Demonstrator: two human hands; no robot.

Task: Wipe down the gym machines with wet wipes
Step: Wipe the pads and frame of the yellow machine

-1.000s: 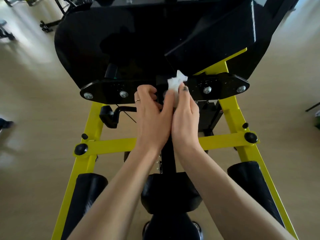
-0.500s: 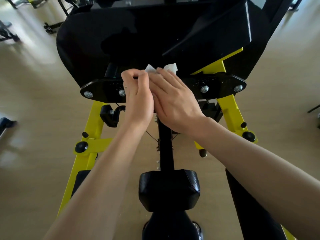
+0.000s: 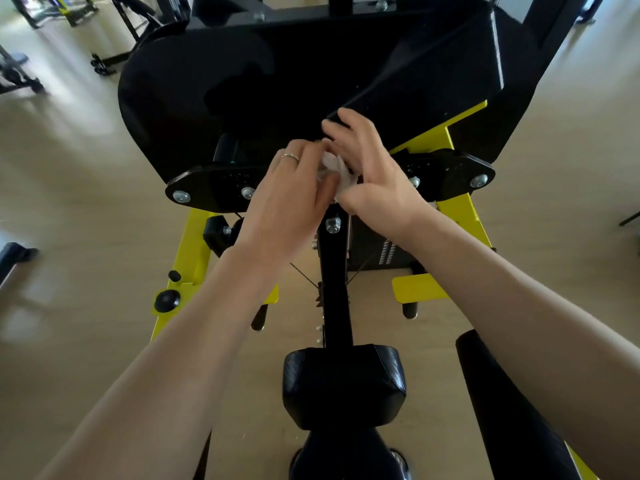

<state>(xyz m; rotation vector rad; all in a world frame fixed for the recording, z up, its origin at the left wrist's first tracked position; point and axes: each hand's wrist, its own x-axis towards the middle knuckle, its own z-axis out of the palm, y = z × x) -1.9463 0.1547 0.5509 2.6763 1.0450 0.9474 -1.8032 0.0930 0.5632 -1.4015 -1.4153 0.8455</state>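
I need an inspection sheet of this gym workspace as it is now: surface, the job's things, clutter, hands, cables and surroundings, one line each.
Surface: black cross plate with silver bolts, bolted on a yellow frame; large black shroud behind it.
Job's things: one crumpled white wet wipe, held between both hands above the middle of the cross plate.
Clutter: nothing seen.
Hands: left hand, a ring on one finger, grips the wipe; right hand holds its other side, fingers reaching toward the shroud.
Cables: two thin dark cables run beside the black centre post.
Surroundings: black seat pad below, pale wood floor, other machines at far left.
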